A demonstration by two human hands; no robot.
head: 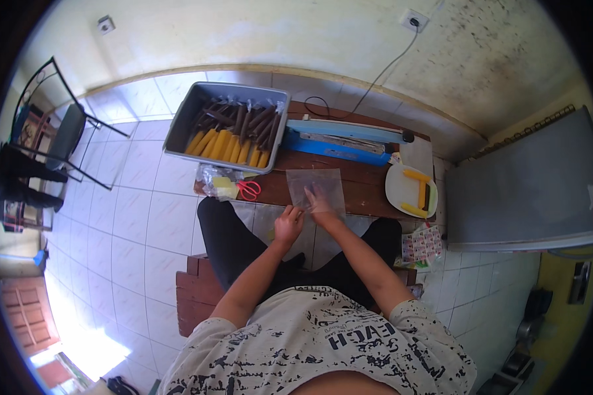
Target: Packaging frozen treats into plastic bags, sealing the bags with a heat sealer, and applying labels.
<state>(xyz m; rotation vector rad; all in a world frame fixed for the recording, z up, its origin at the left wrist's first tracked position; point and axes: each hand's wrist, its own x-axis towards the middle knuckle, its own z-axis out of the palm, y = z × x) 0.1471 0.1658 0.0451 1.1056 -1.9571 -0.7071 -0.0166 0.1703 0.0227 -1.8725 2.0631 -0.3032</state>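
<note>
A clear plastic bag is spread over the front part of a brown wooden bench. My left hand pinches its near edge at the lower left corner. The fingers of my right hand are apart and show through the film. Whether they are inside the bag or under it I cannot tell. To the right, a white plate carries several yellow sticks and a dark brown one. A grey plastic tub at the back left holds yellow sticks and brown wrapped sticks.
A blue impulse sealer stands along the bench's back, near a cable running to a wall socket. Red-handled scissors lie beside crumpled plastic. Printed label sheets are by my right knee. A grey cabinet-like unit stands right.
</note>
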